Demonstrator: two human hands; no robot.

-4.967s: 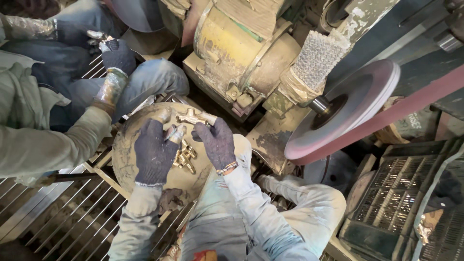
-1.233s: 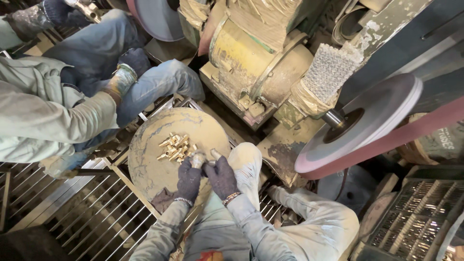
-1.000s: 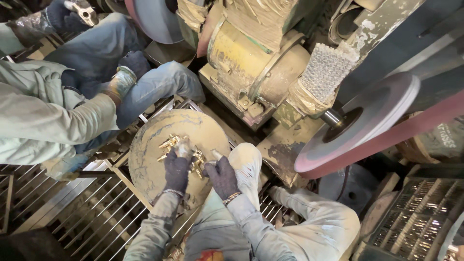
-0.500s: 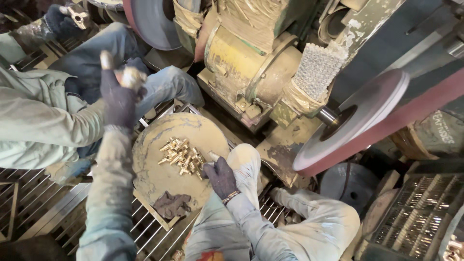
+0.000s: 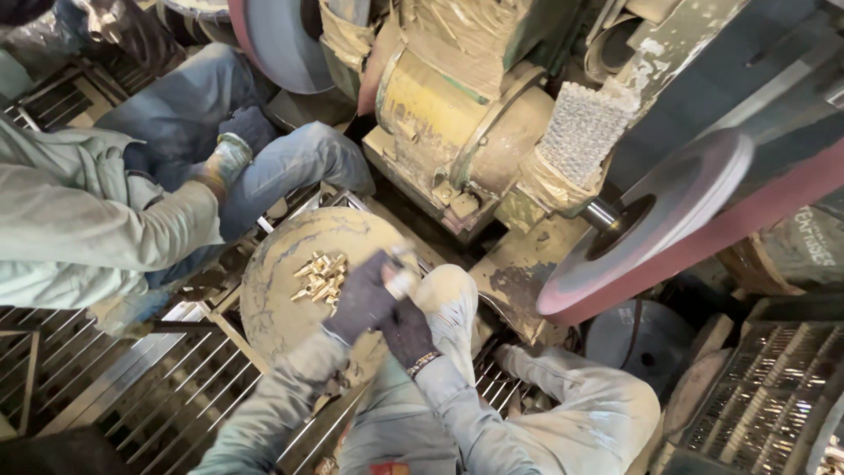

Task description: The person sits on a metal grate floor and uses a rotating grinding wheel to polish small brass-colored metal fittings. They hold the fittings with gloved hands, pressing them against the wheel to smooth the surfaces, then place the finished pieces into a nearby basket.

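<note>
At far left a co-worker's sleeve (image 5: 105,229) and gloved hand (image 5: 230,154) rest over their jeans, well apart from your work; keep your elbows clear of that side. Next right, the round dusty tray (image 5: 272,290) sits on a metal grate (image 5: 149,387), and the brass pieces (image 5: 322,278) lie heaped on its middle, small, yellow, bright against the grey dust, several crossing each other. Your left hand (image 5: 362,299), in a dark glove, reaches across the right part of the tray just beside that heap; its fingers are curled around something pale at the tips, though you cannot tell exactly what. Your right hand (image 5: 406,332), also gloved, sits touching the left one over your pale trouser knee (image 5: 450,303), fingers bent inward; whether they grip anything is hidden. Judgement: pass the piece between hands low over the tray, so a slip lands in dust, not through the grate. Take one piece at a time from the heap's edge. At right, the buffing wheel (image 5: 655,220) on its motor (image 5: 457,123) stands near; keep cuffs away.
</note>
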